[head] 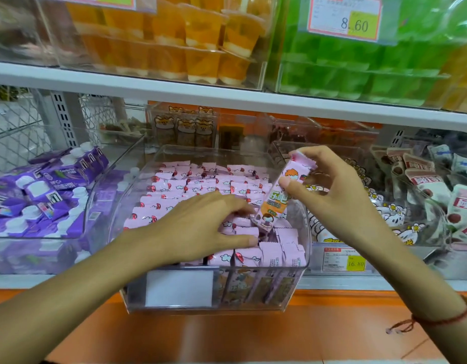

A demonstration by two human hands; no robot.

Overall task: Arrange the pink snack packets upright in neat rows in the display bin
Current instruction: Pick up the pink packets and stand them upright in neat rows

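At centre frame, display bin: clear plastic, standing on the lower shelf, front edge overhanging the orange counter.
Bin contents: pink snack packets upright in close rows from back to front; the front right corner is looser, with packets leaning.
Left hand: fingers spread and lightly curled, resting on the packet tops at mid-bin, thumb toward the front rows; grips nothing that can be made out.
Right hand: thumb and fingers pinch the upper part of a single packet, tilted, its lower end touching the rows at the bin's right side.
Obstruction: left hand and forearm cover the middle rows; held packet hides part of the right wall.
Left of frame: neighbouring bin of purple cartons with white caps, just beside the display bin.
Right of frame: bin of white and brown packets; yellow price tag below it.
Upper frame: shelf above with orange jelly cups and green cups; price label reading 8.60.
Lower right: red cord bracelet on the right wrist.
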